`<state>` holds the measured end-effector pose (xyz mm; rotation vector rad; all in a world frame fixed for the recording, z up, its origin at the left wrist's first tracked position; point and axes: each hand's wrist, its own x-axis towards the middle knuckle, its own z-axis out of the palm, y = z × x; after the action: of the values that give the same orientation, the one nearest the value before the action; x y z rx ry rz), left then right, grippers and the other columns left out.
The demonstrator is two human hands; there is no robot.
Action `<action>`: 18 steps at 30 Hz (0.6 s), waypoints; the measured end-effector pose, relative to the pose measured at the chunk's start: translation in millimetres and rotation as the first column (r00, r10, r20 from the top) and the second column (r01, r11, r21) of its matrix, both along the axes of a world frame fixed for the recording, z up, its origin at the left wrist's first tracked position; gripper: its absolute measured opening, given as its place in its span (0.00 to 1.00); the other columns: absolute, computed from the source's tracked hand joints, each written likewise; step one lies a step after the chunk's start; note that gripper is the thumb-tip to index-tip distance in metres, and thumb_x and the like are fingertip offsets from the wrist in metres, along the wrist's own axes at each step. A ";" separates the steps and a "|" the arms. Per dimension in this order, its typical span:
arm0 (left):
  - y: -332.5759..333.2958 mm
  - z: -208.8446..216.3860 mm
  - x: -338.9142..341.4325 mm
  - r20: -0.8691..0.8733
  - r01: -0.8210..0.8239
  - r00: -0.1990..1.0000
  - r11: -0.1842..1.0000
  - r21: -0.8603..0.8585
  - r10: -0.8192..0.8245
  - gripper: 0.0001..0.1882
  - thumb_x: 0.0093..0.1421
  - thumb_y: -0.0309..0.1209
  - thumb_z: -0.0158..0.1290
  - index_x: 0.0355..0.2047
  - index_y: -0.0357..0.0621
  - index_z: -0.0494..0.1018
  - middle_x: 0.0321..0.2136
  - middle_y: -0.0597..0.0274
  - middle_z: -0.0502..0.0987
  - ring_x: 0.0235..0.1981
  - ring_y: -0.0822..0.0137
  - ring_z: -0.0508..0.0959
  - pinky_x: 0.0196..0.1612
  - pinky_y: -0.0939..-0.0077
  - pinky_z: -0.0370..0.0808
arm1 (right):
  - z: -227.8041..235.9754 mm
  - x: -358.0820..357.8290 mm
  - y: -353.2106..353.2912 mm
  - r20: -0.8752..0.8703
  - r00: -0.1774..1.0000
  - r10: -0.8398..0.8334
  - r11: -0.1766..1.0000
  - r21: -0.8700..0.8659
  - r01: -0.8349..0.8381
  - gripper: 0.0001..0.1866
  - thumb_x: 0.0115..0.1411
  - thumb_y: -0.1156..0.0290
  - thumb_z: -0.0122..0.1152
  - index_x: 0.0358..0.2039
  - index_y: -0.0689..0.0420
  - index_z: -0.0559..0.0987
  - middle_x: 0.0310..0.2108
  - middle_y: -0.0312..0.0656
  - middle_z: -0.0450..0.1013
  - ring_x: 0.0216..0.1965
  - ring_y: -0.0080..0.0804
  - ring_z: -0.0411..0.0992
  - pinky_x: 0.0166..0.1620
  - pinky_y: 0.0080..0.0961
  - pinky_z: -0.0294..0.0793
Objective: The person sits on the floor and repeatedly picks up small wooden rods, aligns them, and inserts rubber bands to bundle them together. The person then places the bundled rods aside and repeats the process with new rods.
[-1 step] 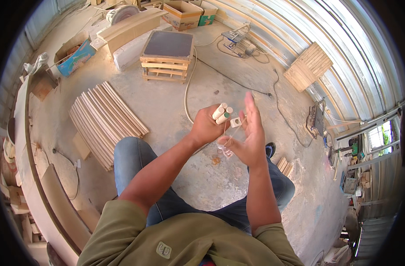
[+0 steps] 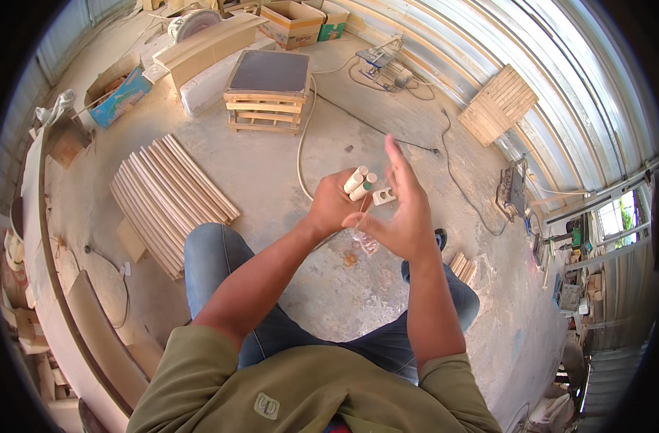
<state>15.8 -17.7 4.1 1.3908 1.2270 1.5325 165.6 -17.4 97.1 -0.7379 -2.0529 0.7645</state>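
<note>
My left hand [image 2: 328, 206] is closed around a small bundle of round wooden dowels [image 2: 358, 182] at the middle of the view. Pale round ends point up out of the fist, and one is green. Beside it, my right hand [image 2: 402, 209] is held up with fingers stretched out, partly blurred, the thumb reaching toward the left hand. A thin strand seems to run between the hands; its exact course I cannot make out. Below them lies a clear plastic bag [image 2: 365, 242] with reddish contents, partly hidden by my right hand.
Long wooden rods [image 2: 172, 202] lie side by side at left. A dark-topped wooden crate [image 2: 266, 90] stands ahead. A white power socket [image 2: 383, 195] shows behind my hands. Cables [image 2: 454, 169] cross the floor, short sticks [image 2: 462, 267] lie by my right knee, and a slatted panel [image 2: 498, 105] leans on the wall.
My right hand has shifted slightly up and left, its fingertips now higher. The left hand keeps its grip on the dowels. The whole view has shifted a little.
</note>
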 end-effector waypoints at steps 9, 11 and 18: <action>-8.0 -0.2 9.8 -0.101 -0.060 0.993 0.996 -0.071 0.053 0.13 0.58 0.31 0.65 0.42 0.43 0.80 0.35 0.54 0.86 0.36 0.56 0.86 0.43 0.63 0.81 | 18.4 -53.8 113.4 0.341 0.901 0.268 0.886 -0.455 -0.091 0.34 0.64 0.52 0.74 0.58 0.69 0.80 0.45 0.49 0.85 0.46 0.42 0.83 0.50 0.33 0.81; -9.1 4.4 3.0 -0.064 -0.117 0.992 0.985 -0.130 0.110 0.14 0.58 0.32 0.66 0.43 0.43 0.80 0.35 0.53 0.86 0.36 0.54 0.86 0.44 0.62 0.82 | -13.8 -34.8 113.0 0.041 0.993 0.113 0.712 -0.700 -0.052 0.35 0.69 0.48 0.68 0.59 0.71 0.78 0.52 0.51 0.81 0.53 0.39 0.81 0.55 0.31 0.80; -18.6 13.9 8.3 -0.166 0.010 0.986 0.995 -0.102 -0.027 0.14 0.58 0.35 0.67 0.40 0.43 0.78 0.34 0.50 0.85 0.37 0.47 0.85 0.42 0.60 0.81 | -101.8 12.1 42.3 -0.483 0.746 -0.458 0.702 -0.712 -0.030 0.34 0.76 0.50 0.58 0.62 0.73 0.75 0.64 0.53 0.74 0.64 0.39 0.75 0.64 0.30 0.76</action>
<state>24.1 -36.2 18.0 1.4837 1.3692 1.3436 177.6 24.9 -4.7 -0.9445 -0.9881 1.4316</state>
